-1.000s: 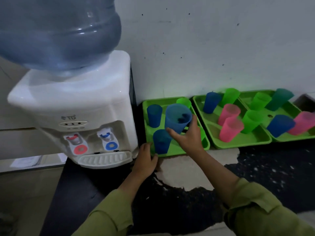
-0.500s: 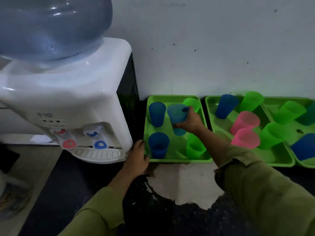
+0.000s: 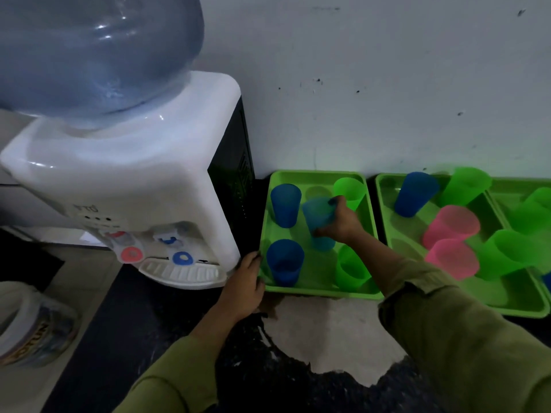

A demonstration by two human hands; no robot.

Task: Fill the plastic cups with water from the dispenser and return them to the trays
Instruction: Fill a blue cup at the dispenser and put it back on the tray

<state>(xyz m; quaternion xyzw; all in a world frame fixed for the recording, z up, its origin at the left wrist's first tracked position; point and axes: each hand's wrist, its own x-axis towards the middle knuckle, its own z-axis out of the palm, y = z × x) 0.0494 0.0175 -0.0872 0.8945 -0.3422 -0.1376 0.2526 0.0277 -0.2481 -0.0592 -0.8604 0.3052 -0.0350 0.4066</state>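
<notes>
Your right hand (image 3: 343,226) clamps its fingers round the light blue cup (image 3: 317,214), tilted in the middle of the left green tray (image 3: 316,174). Your left hand (image 3: 244,283) rests at that tray's near-left corner; I cannot tell its fingers' grip.

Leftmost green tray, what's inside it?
Two blue cups left, two green cups right, a teal cup in the right hand's grip. The forearm hides part of the near green cup.

The dark desk (image 3: 143,323), worn pale in one patch (image 3: 328,332), carries a white water dispenser (image 3: 134,180) at its left end. Along the back edge stand a green tray (image 3: 322,294), a second tray (image 3: 489,296) and a third tray (image 3: 518,183).
</notes>
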